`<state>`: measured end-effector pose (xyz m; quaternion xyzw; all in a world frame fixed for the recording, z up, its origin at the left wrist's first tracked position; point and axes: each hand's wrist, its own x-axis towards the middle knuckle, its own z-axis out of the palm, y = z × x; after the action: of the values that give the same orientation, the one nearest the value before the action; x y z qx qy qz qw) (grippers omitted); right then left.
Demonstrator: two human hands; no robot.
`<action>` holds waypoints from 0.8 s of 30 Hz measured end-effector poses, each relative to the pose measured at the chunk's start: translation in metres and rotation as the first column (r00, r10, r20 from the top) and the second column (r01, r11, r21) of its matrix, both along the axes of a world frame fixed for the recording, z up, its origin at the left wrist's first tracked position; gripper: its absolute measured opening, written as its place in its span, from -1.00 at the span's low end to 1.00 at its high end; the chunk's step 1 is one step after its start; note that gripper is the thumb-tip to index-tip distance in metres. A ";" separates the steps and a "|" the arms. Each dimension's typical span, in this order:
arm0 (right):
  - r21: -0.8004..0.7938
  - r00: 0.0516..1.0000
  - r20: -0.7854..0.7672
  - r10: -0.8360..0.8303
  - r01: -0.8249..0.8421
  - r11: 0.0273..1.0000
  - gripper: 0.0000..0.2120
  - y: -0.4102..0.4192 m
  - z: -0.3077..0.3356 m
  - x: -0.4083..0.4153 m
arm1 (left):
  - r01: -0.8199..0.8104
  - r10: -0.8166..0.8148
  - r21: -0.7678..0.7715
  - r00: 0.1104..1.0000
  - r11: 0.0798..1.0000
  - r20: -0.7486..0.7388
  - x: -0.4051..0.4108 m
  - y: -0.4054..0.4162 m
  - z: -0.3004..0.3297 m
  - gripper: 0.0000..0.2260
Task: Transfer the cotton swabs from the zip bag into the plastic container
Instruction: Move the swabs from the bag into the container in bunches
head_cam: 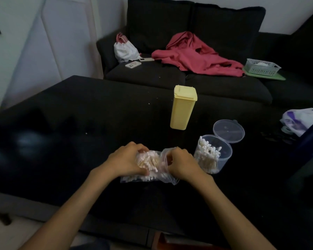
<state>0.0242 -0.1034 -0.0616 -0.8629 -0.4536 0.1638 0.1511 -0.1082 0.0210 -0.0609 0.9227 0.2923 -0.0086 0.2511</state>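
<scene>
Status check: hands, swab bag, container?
Left hand grips zip bag; right hand pinches its open mouth. Clear plastic container part-filled, lid flipped open. Yellow box stands behind, not in the way.

Dim room, and the light came in soft from eleven o'clock, off the pale wall point(25, 51). The black table point(61, 123) swallowed detail, with a faint sheen at nine o'clock. Edges bowed with wide-angle distortion; the whole picture looked slightly soft and grainy.
</scene>
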 end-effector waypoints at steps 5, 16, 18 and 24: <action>-0.031 0.996 0.071 0.051 -0.049 0.998 -0.79 0.002 0.004 -0.007 | 0.014 -0.011 -0.147 1.000 0.989 0.021 0.001 -0.001 0.003 -0.32; 0.016 0.986 0.136 0.094 -0.097 0.995 -0.75 0.003 0.003 -0.010 | -0.060 0.089 -0.265 0.991 0.962 0.101 0.004 -0.003 -0.005 -0.31; 0.065 0.986 0.143 0.089 -0.099 0.993 -0.75 0.002 0.002 -0.011 | -0.088 0.122 -0.260 0.985 0.962 0.120 0.006 -0.004 -0.007 -0.29; 0.132 0.990 -0.104 -0.098 0.111 0.985 -0.83 0.009 0.002 0.004 | -0.115 0.130 -0.205 0.990 0.972 0.060 0.006 -0.003 -0.004 -0.29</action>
<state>0.0285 -0.0947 -0.0598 -0.8640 -0.4101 0.1658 0.2403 -0.1024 0.0175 -0.0652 0.8726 0.3369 0.0110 0.3534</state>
